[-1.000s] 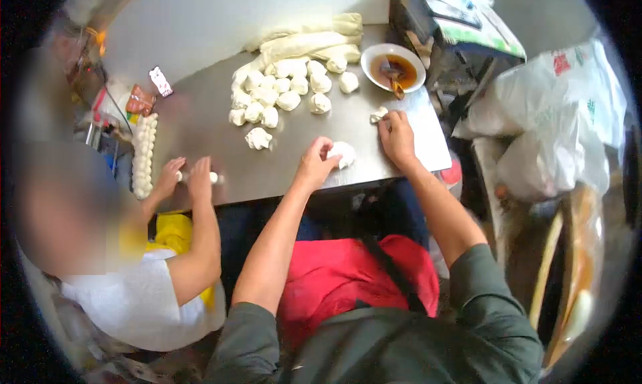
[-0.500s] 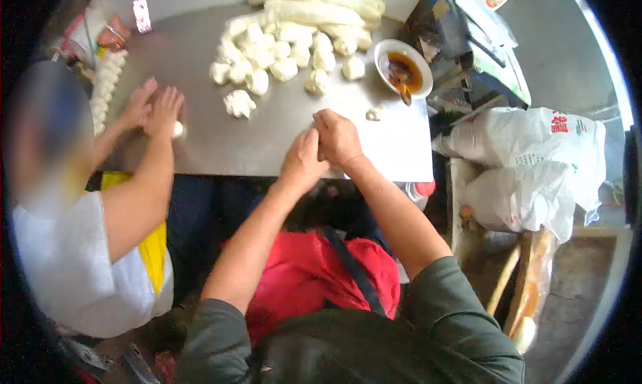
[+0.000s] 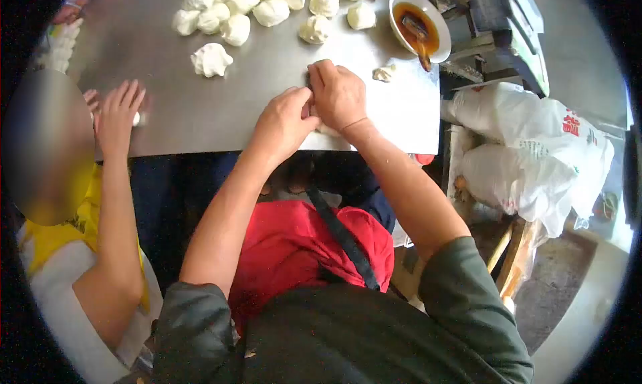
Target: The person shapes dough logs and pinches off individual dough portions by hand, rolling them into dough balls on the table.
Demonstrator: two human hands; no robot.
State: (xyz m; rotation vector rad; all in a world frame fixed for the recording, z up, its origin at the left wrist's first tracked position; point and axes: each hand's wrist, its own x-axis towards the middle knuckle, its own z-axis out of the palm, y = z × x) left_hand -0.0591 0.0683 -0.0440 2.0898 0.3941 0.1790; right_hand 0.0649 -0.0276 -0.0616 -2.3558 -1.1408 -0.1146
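Note:
Over the near edge of a metal table (image 3: 261, 83), my left hand (image 3: 284, 123) and my right hand (image 3: 339, 96) meet with fingers curled inward. Between and below them shows a little of a pale piece of dough (image 3: 324, 128); my fingers hide the rest. Just beyond my right hand lies a small dough scrap (image 3: 384, 73). A crinkled lump of dough (image 3: 211, 60) sits apart to the left. Farther back are several more dough lumps (image 3: 271, 12).
A white bowl (image 3: 445, 48) holds brown liquid and a spoon-like utensil (image 3: 422, 49). White plastic bags (image 3: 528, 176) stand at the right, below a dark boxy object (image 3: 498, 23). At the left, a co-worker's hand (image 3: 117, 113) is on the table beside a small white piece (image 3: 136, 119).
My view has shifted, so the table's far part has left the frame. My hands have parted slightly and the pale dough shows beneath them. The co-worker's hands have moved.

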